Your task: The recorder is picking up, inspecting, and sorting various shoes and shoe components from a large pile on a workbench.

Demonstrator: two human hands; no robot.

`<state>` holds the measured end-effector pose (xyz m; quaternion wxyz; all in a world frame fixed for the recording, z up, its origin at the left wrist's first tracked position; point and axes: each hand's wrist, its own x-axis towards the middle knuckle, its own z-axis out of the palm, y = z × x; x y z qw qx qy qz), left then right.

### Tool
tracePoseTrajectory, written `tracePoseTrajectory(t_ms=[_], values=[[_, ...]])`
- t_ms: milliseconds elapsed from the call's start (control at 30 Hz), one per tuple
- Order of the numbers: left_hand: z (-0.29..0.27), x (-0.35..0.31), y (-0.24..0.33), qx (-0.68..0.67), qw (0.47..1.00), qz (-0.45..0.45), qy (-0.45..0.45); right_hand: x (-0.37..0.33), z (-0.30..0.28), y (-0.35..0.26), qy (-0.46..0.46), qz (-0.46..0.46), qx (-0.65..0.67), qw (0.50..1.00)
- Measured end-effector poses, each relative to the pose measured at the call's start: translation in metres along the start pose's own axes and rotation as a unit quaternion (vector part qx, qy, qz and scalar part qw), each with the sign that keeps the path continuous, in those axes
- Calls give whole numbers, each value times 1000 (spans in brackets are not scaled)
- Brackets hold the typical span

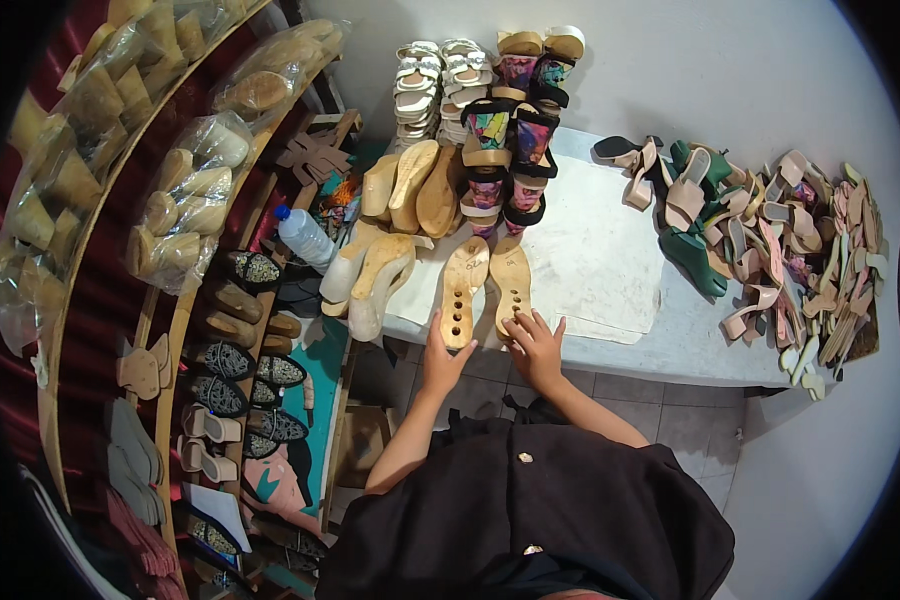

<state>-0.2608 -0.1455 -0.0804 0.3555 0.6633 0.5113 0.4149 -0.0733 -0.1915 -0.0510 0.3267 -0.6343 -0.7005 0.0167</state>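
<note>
Two pale wooden shoe soles, each with a row of round holes, lie side by side at the table's near edge. My left hand (pixel 442 356) is closed around the heel end of the left wooden sole (pixel 465 270), thumb on one side and fingers on the other. My right hand (pixel 536 348) rests over the heel end of the right wooden sole (pixel 511 268), fingers spread and fingertips touching it. Just beyond them stand stacked colourful sandals (pixel 485 190) with black trim. Thick wooden wedge soles (pixel 380 270) are grouped to the left.
The table (pixel 710 350) bears a white paper sheet (pixel 605 255) and a heap of sandals and shoe parts (pixel 770 230) at right. White sandals (pixel 417 95) are stacked at the back. A water bottle (pixel 303 238) and shelves with bagged wooden soles (pixel 185 200) stand left.
</note>
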Motion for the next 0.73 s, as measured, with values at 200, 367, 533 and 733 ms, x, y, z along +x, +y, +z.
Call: tracePoseTrajectory(t_ms=[200, 367, 533, 733], values=[[-1, 7, 2, -8, 1000, -18, -2, 8, 7, -9, 12, 8, -33, 999], [2, 12, -7, -50, 999, 2, 18, 12, 21, -13, 14, 5, -6, 1000], [8, 8, -12, -62, 997, 4, 40, -2, 22, -12, -13, -7, -14, 1000], [7, 7, -13, -26, 999, -4, 25, -7, 24, -9, -12, -21, -24, 999]])
